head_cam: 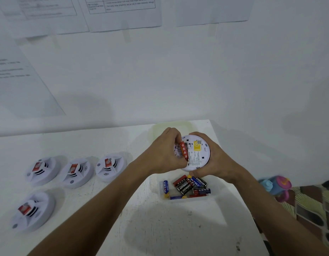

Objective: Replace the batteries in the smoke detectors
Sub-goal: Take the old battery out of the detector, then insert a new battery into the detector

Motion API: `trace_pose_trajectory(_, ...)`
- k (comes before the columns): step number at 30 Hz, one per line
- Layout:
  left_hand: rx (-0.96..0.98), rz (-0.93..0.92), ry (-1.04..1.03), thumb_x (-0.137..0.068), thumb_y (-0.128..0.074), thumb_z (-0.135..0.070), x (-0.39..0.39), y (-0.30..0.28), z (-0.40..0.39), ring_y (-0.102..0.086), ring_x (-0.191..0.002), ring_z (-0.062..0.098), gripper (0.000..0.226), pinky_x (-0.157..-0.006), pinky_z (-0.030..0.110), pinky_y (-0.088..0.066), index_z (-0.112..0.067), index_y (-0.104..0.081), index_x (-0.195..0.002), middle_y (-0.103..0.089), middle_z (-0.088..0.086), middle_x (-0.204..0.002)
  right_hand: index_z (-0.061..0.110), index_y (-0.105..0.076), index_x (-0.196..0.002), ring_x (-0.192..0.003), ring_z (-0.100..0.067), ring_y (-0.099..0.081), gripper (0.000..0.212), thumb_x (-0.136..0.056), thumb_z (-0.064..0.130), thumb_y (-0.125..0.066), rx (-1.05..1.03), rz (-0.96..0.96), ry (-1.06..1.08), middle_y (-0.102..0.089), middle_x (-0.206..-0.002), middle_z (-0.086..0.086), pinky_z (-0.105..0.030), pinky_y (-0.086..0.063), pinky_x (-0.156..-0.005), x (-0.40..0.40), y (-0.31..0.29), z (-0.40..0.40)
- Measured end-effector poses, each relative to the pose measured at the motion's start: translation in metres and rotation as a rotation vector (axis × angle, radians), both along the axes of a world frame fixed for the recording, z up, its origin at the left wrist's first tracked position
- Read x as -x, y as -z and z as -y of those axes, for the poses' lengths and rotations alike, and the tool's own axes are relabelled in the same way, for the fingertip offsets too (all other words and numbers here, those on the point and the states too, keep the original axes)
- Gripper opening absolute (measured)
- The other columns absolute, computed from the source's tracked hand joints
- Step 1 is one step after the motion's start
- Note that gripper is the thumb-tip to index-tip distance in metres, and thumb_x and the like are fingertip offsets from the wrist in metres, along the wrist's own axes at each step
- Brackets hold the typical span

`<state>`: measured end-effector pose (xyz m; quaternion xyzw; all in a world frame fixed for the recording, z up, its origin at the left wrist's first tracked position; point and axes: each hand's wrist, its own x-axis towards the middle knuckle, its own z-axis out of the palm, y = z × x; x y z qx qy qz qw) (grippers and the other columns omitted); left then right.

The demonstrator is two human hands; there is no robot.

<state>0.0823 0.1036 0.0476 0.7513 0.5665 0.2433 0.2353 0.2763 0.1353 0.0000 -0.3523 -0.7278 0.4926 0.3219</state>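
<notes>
Four white smoke detectors sit face-up on the left part of the white table [104, 209]. Three stand in a row: the first [42, 170], the second [77, 172], and the third [109, 167]. The fourth [31, 211] lies nearer the table's front edge, below the first. Each carries a red label on its raised centre.

Right of these, the left hand [163, 154] pinches a red battery [184, 151], fingers curled round it, at the battery bay of a fifth smoke detector [196, 152]. That unit is held above the table, back side up, showing a yellow sticker [197, 146] and printed text. The right hand [210, 159] grips its right rim, fingers wrapped beneath.

Directly below the hands, a clear tray [213, 197] holds loose batteries [187, 187], red, black and blue, lying jumbled.

At the far right, beyond the table edge, blurred blue and pink plastic items [276, 185] rest on patterned fabric [311, 207].
</notes>
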Motion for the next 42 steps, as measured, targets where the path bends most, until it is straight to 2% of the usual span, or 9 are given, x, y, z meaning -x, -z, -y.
trace_pose_trajectory(4, -0.035, 0.136, -0.010, -0.085, -0.071, -0.030, 0.003, -0.001, -0.003, -0.058, -0.081, 0.006, 0.023, -0.065, 0.024, -0.049, -0.019, -0.052, -0.092, -0.062, -0.010, -0.087, 0.026, -0.049, -0.130, -0.109, -0.012, -0.059, 0.089, -0.054, -0.005, -0.085, 0.032, -0.049, -0.026, -0.058, -0.120, 0.003, -0.025, -0.054, -0.083, -0.006, -0.004, -0.004)
trace_pose_trajectory(7, 0.047, 0.414, -0.123, -0.085, -0.072, -0.023, 0.006, -0.004, -0.011, -0.067, -0.080, 0.013, 0.020, -0.068, 0.037, -0.054, -0.014, -0.055, -0.087, -0.071, 0.001, -0.085, 0.027, -0.048, -0.131, -0.111, -0.011, -0.059, 0.091, -0.054, -0.001, -0.087, 0.043, -0.041, -0.021, -0.058, -0.121, 0.005, -0.024, -0.054, -0.083, -0.010, -0.007, -0.006)
trace_pose_trajectory(10, 0.055, 0.599, -0.303, -0.081, -0.077, -0.023, 0.020, 0.002, -0.030, -0.067, -0.076, 0.016, 0.024, -0.072, 0.034, -0.052, -0.013, -0.058, -0.092, -0.074, 0.002, -0.085, 0.028, -0.049, -0.130, -0.113, -0.009, -0.059, 0.090, -0.054, 0.000, -0.088, 0.067, -0.052, 0.023, -0.060, -0.121, 0.011, -0.026, -0.055, -0.081, -0.021, -0.008, -0.005)
trace_pose_trajectory(15, 0.139, -0.034, -0.214, -0.081, -0.076, -0.032, 0.035, 0.027, -0.052, -0.065, -0.080, 0.012, 0.020, -0.061, 0.019, -0.045, -0.019, -0.066, -0.093, -0.072, -0.004, -0.088, 0.034, -0.050, -0.127, -0.111, -0.004, -0.059, 0.089, -0.052, 0.005, -0.089, 0.078, -0.025, 0.049, -0.062, -0.117, 0.016, -0.023, -0.055, -0.081, -0.033, -0.007, -0.001)
trace_pose_trajectory(20, 0.188, -0.381, -0.108, -0.084, -0.071, -0.033, 0.022, 0.049, -0.061, -0.064, -0.083, 0.017, 0.026, -0.074, 0.032, -0.054, -0.012, -0.069, -0.100, -0.070, 0.003, -0.098, 0.033, -0.049, -0.129, -0.114, -0.004, -0.057, 0.091, -0.052, 0.007, -0.090, 0.092, -0.001, 0.043, -0.060, -0.120, 0.016, -0.022, -0.053, -0.084, -0.031, -0.001, 0.005)
trace_pose_trajectory(24, 0.187, -0.587, -0.076, -0.086, -0.067, -0.032, 0.014, 0.053, -0.065, -0.066, -0.082, 0.025, 0.027, -0.067, 0.031, -0.052, -0.008, -0.070, -0.097, -0.070, 0.007, -0.095, 0.032, -0.049, -0.129, -0.113, -0.003, -0.057, 0.091, -0.052, 0.004, -0.090, 0.102, -0.007, 0.040, -0.060, -0.120, 0.015, -0.021, -0.053, -0.082, -0.033, 0.000, 0.009)
trace_pose_trajectory(30, 0.171, -0.598, -0.127, -0.090, -0.063, -0.024, 0.016, 0.051, -0.064, -0.063, -0.079, 0.025, 0.021, -0.064, 0.030, -0.047, -0.005, -0.064, -0.098, -0.062, 0.006, -0.084, 0.032, -0.049, -0.130, -0.113, -0.004, -0.058, 0.092, -0.052, 0.005, -0.089, 0.100, -0.025, 0.078, -0.061, -0.121, 0.013, -0.021, -0.053, -0.083, -0.046, 0.000, 0.013)
trace_pose_trajectory(37, 0.091, -0.409, -0.152, -0.091, -0.062, -0.035, 0.013, 0.033, -0.041, -0.063, -0.083, 0.014, 0.027, -0.073, 0.027, -0.048, -0.018, -0.064, -0.113, -0.070, -0.001, -0.100, 0.026, -0.046, -0.134, -0.117, -0.007, -0.057, 0.095, -0.052, 0.009, -0.090, 0.063, -0.012, 0.120, -0.060, -0.123, 0.012, -0.021, -0.051, -0.089, -0.057, 0.001, 0.018)
trace_pose_trajectory(42, 0.169, -0.363, 0.186, -0.087, -0.067, -0.036, -0.022, 0.025, 0.006, -0.059, -0.083, 0.010, 0.024, -0.077, 0.029, -0.051, -0.019, -0.070, -0.105, -0.069, -0.004, -0.096, 0.027, -0.045, -0.134, -0.118, -0.007, -0.056, 0.095, -0.052, 0.012, -0.090, 0.051, 0.012, 0.138, -0.060, -0.121, 0.016, -0.019, -0.050, -0.089, -0.069, 0.005, 0.028)
